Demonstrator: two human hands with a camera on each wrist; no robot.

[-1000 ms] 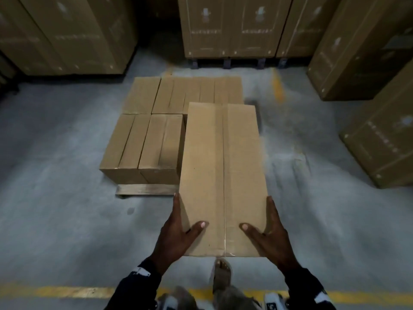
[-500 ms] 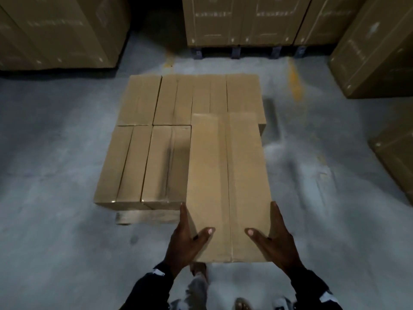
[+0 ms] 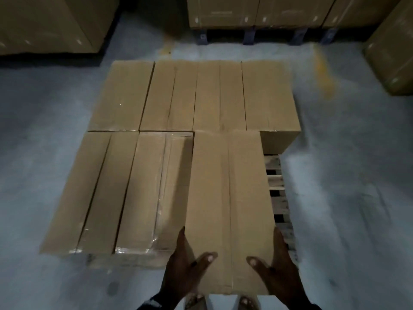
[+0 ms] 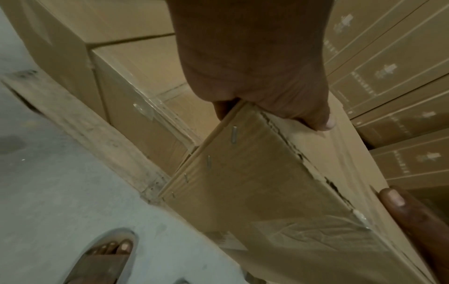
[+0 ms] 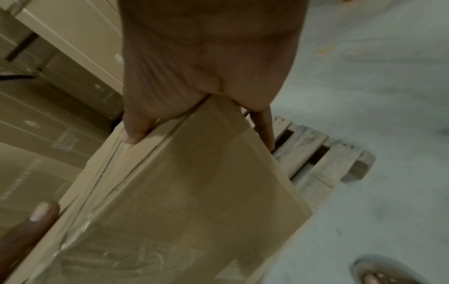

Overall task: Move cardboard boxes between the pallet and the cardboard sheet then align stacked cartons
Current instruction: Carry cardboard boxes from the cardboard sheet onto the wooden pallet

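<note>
I carry a long brown carton [image 3: 228, 209] lengthwise over the right front part of the wooden pallet [image 3: 278, 198]. My left hand [image 3: 190, 267] grips its near left corner, thumb on top and fingers down the side. My right hand [image 3: 273, 267] grips the near right corner the same way. In the left wrist view the carton [image 4: 255, 192] hangs just above the pallet's front beam [image 4: 97, 130]. In the right wrist view the carton [image 5: 189, 192] hides most of the bare pallet slats [image 5: 313, 153]. Several like cartons [image 3: 156, 135] fill the rest of the pallet in one layer.
Tall stacks of large printed cartons [image 3: 257, 10] stand at the back, left [image 3: 49, 23] and right [image 3: 393, 52]. Grey concrete floor [image 3: 357, 198] surrounds the pallet. My sandalled feet [image 3: 245, 302] stand at the pallet's near edge.
I have stepped closer to the pallet and carried the carton forward. It now hangs over the pallet's right front gap beside the other cartons.
</note>
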